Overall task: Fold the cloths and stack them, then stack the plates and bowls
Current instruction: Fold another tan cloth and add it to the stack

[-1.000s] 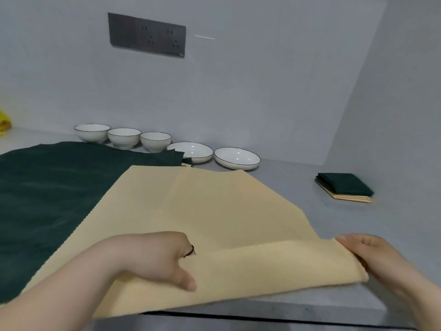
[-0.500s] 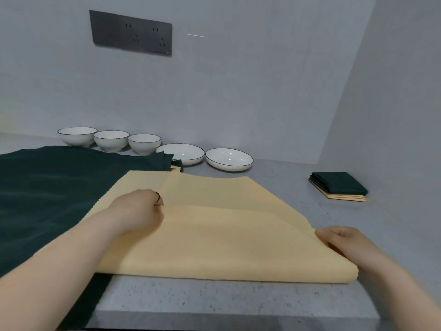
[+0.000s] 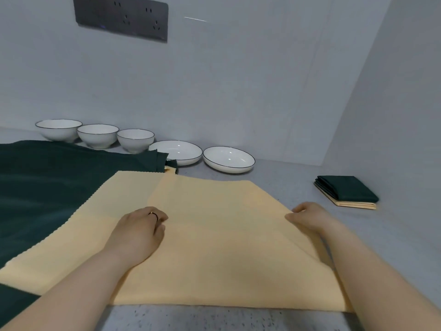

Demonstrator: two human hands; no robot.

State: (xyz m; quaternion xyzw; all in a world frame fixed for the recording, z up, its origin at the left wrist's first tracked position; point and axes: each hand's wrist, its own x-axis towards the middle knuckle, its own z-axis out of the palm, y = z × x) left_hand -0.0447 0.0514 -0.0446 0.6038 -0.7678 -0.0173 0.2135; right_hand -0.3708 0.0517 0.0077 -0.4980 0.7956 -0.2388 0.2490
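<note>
"Two hands, one cloth: where does it lie for you?"

"The yellow cloth (image 3: pixel 214 247) is flat on the counter (image 3: pixel 286 177) right in front of you, its left part over the dark green cloth (image 3: pixel 47 187). Your left hand (image 3: pixel 140 232) has its fingers curled, pinching the upper layer's edge; your right hand (image 3: pixel 307 217) pinches that layer's right corner."

"Which way from your fingers is the edge to meet?"

"Straight ahead, toward the bowls (image 3: pixel 97 136) and plates (image 3: pixel 228 160). The doubled layer's long axis runs left to right, so by the look of it both hands carry it forward together. Your right hand is nearer the folded stack (image 3: pixel 346 192), which sits apart on your right."

"Any writing to read?"

"None; no brand or label shows on cloths or dishes, and the socket panel (image 3: pixel 121 19) carries no legible mark"
</note>
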